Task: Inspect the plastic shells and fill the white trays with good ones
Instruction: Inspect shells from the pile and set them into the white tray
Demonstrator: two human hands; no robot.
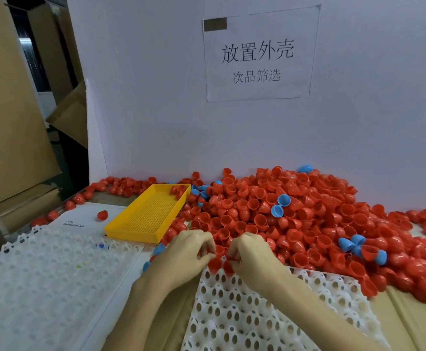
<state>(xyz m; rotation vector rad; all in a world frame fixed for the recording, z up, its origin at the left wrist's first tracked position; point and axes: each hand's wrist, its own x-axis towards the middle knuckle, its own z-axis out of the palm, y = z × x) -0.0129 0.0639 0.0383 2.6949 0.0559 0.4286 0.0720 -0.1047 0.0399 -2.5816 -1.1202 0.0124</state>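
Landmark = the white tray (270,307) lying under both forearms, every cell I can see in it empty

Left hand (184,254) sits at the tray's far-left corner, fingers curled, pinching a red shell (215,264) dome-down right on the tray's far edge. Right hand (251,252) is just beside it at the same far edge, fingers curled round another red shell (228,268); how firm that grip is, I can't tell, the fingers hide most of it

Shell pile (295,219) banks up beyond the tray and runs down past its right edge, mostly red, a few blue shells (280,200) mixed in. Yellow bin (148,214) is beyond the tray's far-left corner with a couple of red pieces in its far end, likely the reject bin. Second stack of white trays (54,279) lies left of the working tray

Risks as I read them:
- pile presses on the tray's far and right edges, so loose uninspected shells can roll into open cells and pass as good
- both hands work the same corner, so a knuckle can knock a freshly seated shell out, or a shell seats tilted and won't nest
- two shells handled at once means a thinner check per piece; a crack or short-shot on the side facing away gets missed
- blue ones sit within grab range of the reds, easy mix-up if colour matters
- forearms rest over the empty cells, and a drag can shift the tray under the pile
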